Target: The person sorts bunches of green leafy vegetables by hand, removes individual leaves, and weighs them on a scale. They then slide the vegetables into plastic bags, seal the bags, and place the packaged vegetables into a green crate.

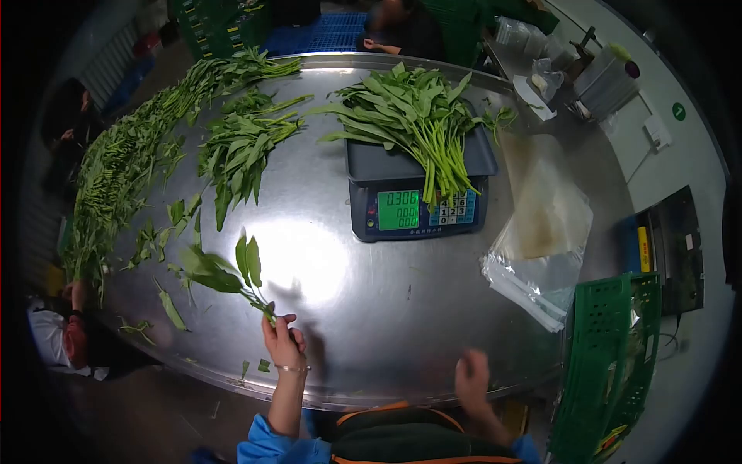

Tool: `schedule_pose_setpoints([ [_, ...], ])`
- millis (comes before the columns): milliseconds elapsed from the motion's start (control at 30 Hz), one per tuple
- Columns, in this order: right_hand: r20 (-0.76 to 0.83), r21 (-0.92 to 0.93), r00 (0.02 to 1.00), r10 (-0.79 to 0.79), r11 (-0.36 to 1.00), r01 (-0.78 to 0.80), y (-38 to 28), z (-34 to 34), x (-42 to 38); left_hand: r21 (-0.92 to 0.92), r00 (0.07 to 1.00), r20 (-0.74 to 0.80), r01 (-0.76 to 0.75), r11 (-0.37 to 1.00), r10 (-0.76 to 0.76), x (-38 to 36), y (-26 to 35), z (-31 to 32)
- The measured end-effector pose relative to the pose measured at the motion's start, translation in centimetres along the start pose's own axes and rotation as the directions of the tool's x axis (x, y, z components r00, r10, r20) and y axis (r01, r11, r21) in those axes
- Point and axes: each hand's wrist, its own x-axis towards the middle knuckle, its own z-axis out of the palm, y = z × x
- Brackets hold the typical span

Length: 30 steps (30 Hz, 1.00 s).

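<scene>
My left hand (284,342), with a bracelet at the wrist, is closed on a leafy water spinach sprig (249,267) above the front part of the metal table. The sprig's leaves point up and to the left. My right hand (473,377) is by the front edge, blurred, and I cannot make out its fingers well; no object shows in it. A bunch of water spinach (421,116) lies across the tray of a digital scale (413,213), stems hanging over the keypad. The green display reads 0.306 on its top line.
More water spinach (127,166) is heaped along the left edge, with a smaller pile (243,143) beside it. Clear plastic bags (541,232) lie right of the scale. A green crate (603,356) stands at the right edge. Other people are at the left and far side.
</scene>
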Motion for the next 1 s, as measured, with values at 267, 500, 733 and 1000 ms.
schedule_pose_setpoints([
  [267, -0.220, 0.026, 0.974, 0.059, 0.998, -0.054, 6.7, -4.1, 17.5, -0.183, 0.917, -0.207, 0.306, 0.934, -0.341, 0.9, -4.7, -1.9],
  [500, -0.254, -0.349, 0.967, -0.011, 0.934, -0.081, 8.4, -4.8, 25.5, 0.124, 0.949, 0.206, -0.269, 0.955, 0.240, -1.1, 7.5, 16.0],
  [733, -0.207, -0.444, 0.978, -0.007, 0.892, -0.088, 12.6, -4.0, 31.1, 0.277, 0.899, 0.436, -0.178, 0.944, 0.041, 4.0, 6.5, 33.1],
  [1000, -0.027, -0.272, 0.978, -0.208, 0.943, 0.193, 3.7, -10.0, 22.9, 0.091, 0.922, -0.016, -0.384, 0.919, 0.387, 5.0, 5.6, 20.7],
])
